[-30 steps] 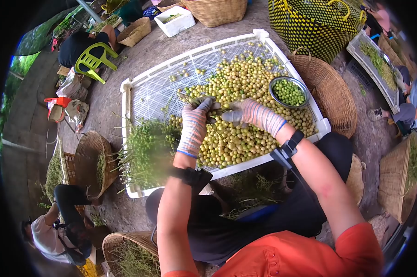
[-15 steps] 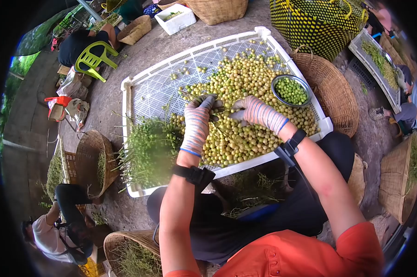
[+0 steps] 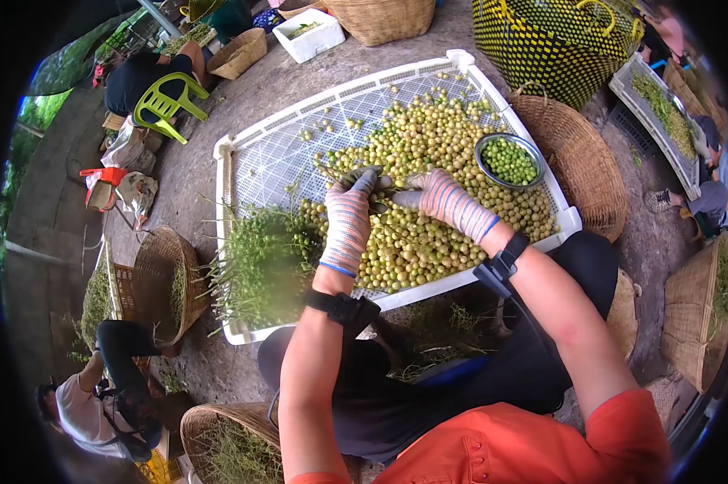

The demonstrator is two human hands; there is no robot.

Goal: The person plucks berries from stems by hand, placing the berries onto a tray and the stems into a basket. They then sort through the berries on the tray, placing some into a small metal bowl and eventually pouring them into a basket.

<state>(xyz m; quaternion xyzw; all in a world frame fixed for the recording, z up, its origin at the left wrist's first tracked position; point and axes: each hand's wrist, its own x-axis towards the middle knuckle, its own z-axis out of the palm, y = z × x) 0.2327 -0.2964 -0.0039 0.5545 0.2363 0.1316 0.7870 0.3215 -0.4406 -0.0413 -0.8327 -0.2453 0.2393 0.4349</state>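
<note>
Between one bowl and one leafy pile, left hand curls round twigs; right hand's fingertips nearly meet, hold unclear.

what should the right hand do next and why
Probably pull the right hand gently away from the left hand to strip the sprig: the left appears to grip it, the right's fingers are close by, and both are above loose fruit in the white tray, so anything freed should land there.
</note>
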